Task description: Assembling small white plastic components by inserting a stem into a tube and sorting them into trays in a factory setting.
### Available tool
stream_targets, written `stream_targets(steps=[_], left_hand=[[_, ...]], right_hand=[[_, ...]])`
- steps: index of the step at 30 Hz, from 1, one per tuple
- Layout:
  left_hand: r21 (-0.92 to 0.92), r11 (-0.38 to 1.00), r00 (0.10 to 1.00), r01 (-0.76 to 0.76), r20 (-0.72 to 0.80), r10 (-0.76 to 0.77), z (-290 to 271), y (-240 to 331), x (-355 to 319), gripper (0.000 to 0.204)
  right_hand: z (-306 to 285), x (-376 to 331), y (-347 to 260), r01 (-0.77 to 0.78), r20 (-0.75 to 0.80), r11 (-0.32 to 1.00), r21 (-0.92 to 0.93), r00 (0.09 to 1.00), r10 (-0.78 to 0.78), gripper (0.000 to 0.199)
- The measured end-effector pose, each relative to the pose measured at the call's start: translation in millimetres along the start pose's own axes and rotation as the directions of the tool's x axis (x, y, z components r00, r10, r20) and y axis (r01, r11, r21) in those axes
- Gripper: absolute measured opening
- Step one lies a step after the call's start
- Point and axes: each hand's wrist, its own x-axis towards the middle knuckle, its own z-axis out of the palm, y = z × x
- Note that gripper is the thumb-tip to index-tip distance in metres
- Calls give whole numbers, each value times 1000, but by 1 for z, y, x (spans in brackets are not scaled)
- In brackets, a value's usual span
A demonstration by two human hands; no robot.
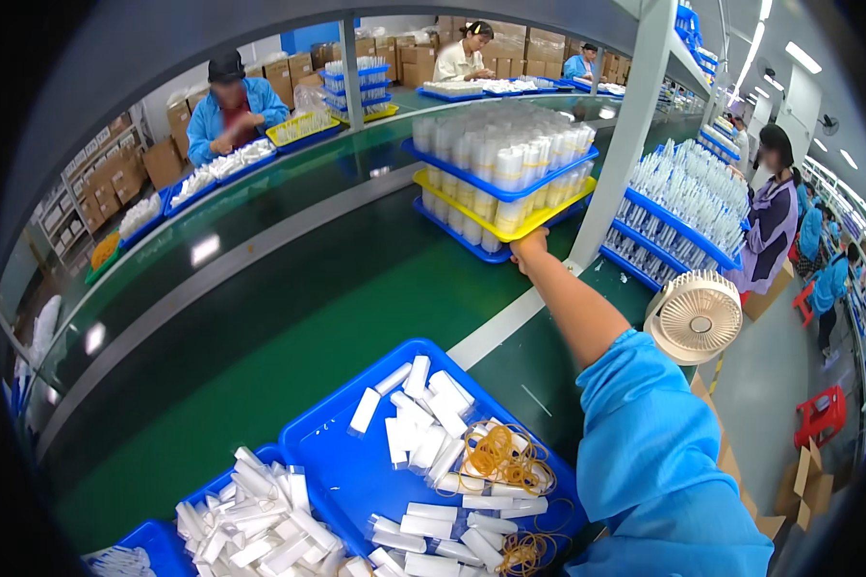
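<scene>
My right arm, in a blue sleeve, stretches far forward. At its end, my right hand [531, 250] grips the near corner of a yellow tray [512, 231] in a stack; the tray partly hides its fingers. Above that tray sits a blue tray [496, 189] loaded with upright, clear-wrapped white bundles [520, 159]. Another blue tray [457, 238] forms the bottom of the stack. My left hand is out of view. Close to me, a large blue tray [332, 433] holds small white wrapped pieces [423, 413] and tangled tan rubber bands [505, 457].
White pieces [260, 514] are heaped in another tray at lower left. A round beige fan [698, 317] stands right of my arm, near blue trays of thin clear items [683, 202]. A grey post [630, 135] rises beside the stack. Several people work beyond the green belt [231, 356].
</scene>
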Motion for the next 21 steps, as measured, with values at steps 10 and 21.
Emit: stream_targets(steps=[10, 21], left_hand=[[-22, 1000, 1000, 21, 10, -20, 6, 8, 29, 44], [-60, 995, 997, 75, -12, -76, 21, 27, 38, 43]], right_hand=[[-1, 41, 5, 27, 86, 996, 82, 996, -34, 94], [29, 81, -7, -17, 230, 978, 210, 973, -32, 84]])
